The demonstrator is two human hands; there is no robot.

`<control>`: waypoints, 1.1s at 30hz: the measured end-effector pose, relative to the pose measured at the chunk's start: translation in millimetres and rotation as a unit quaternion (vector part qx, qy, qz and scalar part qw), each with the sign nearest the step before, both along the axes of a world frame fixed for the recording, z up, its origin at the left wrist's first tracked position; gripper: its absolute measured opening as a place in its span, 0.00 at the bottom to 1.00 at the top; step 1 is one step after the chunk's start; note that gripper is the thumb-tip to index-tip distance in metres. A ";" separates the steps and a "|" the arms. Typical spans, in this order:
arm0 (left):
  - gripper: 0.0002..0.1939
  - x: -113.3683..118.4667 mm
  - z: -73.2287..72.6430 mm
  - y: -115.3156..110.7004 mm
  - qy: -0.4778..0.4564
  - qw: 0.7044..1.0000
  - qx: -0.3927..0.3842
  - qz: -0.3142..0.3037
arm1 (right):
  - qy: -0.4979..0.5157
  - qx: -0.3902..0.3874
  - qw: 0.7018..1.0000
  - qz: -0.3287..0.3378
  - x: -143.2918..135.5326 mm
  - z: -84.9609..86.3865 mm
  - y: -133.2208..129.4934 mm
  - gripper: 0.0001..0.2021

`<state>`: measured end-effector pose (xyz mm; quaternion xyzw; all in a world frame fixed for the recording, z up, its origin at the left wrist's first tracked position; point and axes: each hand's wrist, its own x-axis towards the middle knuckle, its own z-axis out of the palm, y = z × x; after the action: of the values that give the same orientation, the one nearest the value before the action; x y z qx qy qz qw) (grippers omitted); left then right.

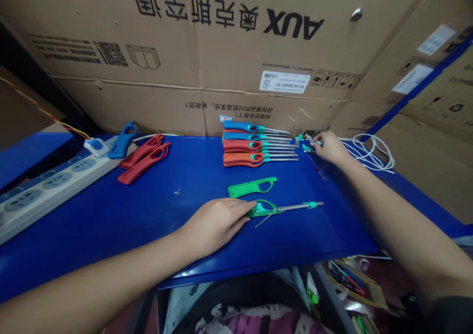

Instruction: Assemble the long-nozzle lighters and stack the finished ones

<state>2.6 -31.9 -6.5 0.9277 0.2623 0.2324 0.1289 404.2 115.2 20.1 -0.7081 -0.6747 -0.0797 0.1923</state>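
Lying over the green lighter (pixel 262 213), just below and right of the frame's centre, the left hand (pixel 214 220) presses its fingers together on the left end of the handle. The lighter's long axis runs nearly level across the picture, its metal tube (pixel 293 207) pointing right and slightly up, with a teal collar (pixel 312 205) near the tip. A thin rod (pixel 265 219) slants down and left from the tube's base. Just above, the green handle shell (pixel 244 188) lies almost parallel, loop end to the right.

At the upper right, the right hand (pixel 327 147) bends its fingertips in among small teal parts (pixel 306 148); I cannot tell whether they pinch one. Below it, a screwdriver (pixel 318 169) points up and left. At upper centre, finished-looking lighters (pixel 242 147) in blue, red and orange lie in a row, tubes pointing right.

In the lower right, below the blue table (pixel 129 216), an open cardboard box (pixel 375 294) holds a jumble of items, some blue and red, too blurred to name.
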 end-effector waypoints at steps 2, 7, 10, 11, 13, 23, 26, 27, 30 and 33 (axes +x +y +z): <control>0.17 0.1 0.3 -0.5 -0.006 1.000 -0.006 0.004 | 0.017 0.012 1.000 0.012 -22.4 3.4 -17.5 0.06; 0.20 4.2 4.1 -2.6 -0.102 0.991 -0.076 0.049 | 0.189 0.079 0.965 0.163 -105.1 6.9 -94.5 0.08; 0.21 8.1 10.2 -4.0 -0.203 0.964 -0.151 0.084 | 0.241 0.039 0.941 0.236 -152.8 4.3 -146.5 0.07; 0.20 9.2 12.3 -4.5 -0.229 0.953 -0.177 0.088 | 0.245 0.025 0.936 0.252 -165.6 2.1 -160.3 0.06; 0.15 11.1 16.0 -5.5 -0.267 0.934 -0.219 0.089 | 0.247 0.030 0.928 0.276 -185.5 -4.1 -179.4 0.04; 0.14 14.4 12.0 -2.1 -0.338 0.854 -0.374 0.131 | 0.177 -0.063 0.916 0.354 -179.1 -9.1 -183.7 0.07; 0.14 15.1 10.0 -0.1 -0.343 0.840 -0.404 0.120 | 0.122 -0.154 0.905 0.377 -167.3 -6.3 -189.0 0.07; 0.13 15.6 9.6 -0.1 -0.343 0.838 -0.409 0.116 | 0.110 -0.163 0.905 0.376 -165.5 -6.8 -190.5 0.07; 0.12 16.8 8.4 -0.7 -0.338 0.842 -0.403 0.118 | 0.109 -0.154 0.908 0.373 -164.6 -9.4 -191.3 0.07; 0.12 16.1 8.1 -1.0 -0.318 0.863 -0.370 0.127 | 0.182 -0.133 0.899 0.375 -164.7 -11.4 -185.2 0.05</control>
<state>18.7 -32.9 1.6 0.6459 0.3895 0.4149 0.5089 239.5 -69.9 8.7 -0.4241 -0.8477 0.2194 0.2312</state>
